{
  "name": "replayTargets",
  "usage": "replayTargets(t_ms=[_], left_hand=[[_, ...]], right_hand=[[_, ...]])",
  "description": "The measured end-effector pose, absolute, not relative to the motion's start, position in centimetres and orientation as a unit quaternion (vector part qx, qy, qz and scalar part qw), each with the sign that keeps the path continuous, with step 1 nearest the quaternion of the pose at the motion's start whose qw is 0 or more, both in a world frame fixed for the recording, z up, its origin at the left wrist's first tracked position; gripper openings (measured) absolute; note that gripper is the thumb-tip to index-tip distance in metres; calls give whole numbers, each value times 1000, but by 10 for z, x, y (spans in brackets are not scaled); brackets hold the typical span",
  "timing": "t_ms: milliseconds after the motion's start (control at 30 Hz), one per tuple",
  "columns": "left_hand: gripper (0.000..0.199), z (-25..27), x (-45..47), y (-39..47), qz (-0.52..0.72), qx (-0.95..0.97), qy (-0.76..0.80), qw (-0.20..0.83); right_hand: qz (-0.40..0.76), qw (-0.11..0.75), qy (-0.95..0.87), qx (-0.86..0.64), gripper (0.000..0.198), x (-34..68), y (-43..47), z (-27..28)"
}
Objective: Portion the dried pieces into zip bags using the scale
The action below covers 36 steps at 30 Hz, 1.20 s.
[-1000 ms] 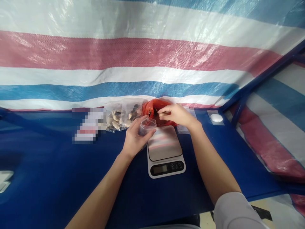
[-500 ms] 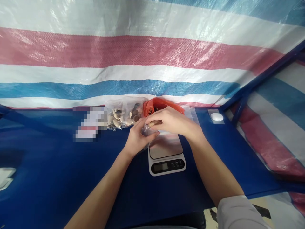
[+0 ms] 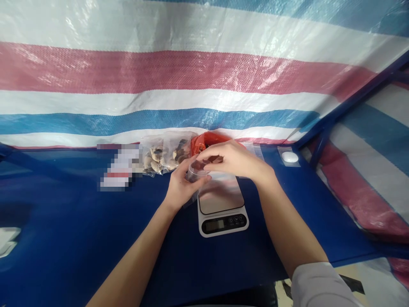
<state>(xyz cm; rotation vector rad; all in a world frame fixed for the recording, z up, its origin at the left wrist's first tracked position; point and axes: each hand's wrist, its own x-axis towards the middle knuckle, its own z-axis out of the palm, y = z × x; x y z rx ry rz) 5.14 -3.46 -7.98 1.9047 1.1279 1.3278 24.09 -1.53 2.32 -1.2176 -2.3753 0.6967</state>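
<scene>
Striped sheeting (image 3: 191, 72) behind blue table (image 3: 96, 238) and cup (image 3: 195, 173)

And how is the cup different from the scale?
The cup is see-through, but the scale is white and silver. The cup is round; the scale is boxy. The left hand holds the cup, while the scale rests on the table. Both are near the red bag.

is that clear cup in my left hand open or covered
Open: the cup shows its round rim with no lid visible, and your right hand is over its mouth. Your fingers hide part of it.
</scene>
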Motion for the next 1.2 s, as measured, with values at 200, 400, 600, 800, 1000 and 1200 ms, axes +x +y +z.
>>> replayTargets(t_ms=[200, 400, 600, 800, 1000, 1200], left_hand=[[58, -81, 49, -33, 502, 709, 442, 225], [56, -82, 48, -32, 506, 713, 439, 204], [55, -81, 47, -32, 504, 708, 450, 207], [53, -77, 46, -33, 510, 691, 460, 224], [54, -76, 45, -33, 516, 691, 453, 227], [53, -77, 44, -33, 516, 691, 453, 225]], right_hand=[[197, 245, -837, -448, 24, 277, 2, 16], [153, 143, -826, -523, 27, 293, 23, -13], [143, 133, -835, -515, 30, 278, 32, -31], [109, 117, -829, -535, 30, 263, 41, -40], [75, 85, -813, -572, 29, 251, 54, -45], [64, 51, -793, -603, 35, 237, 61, -48]])
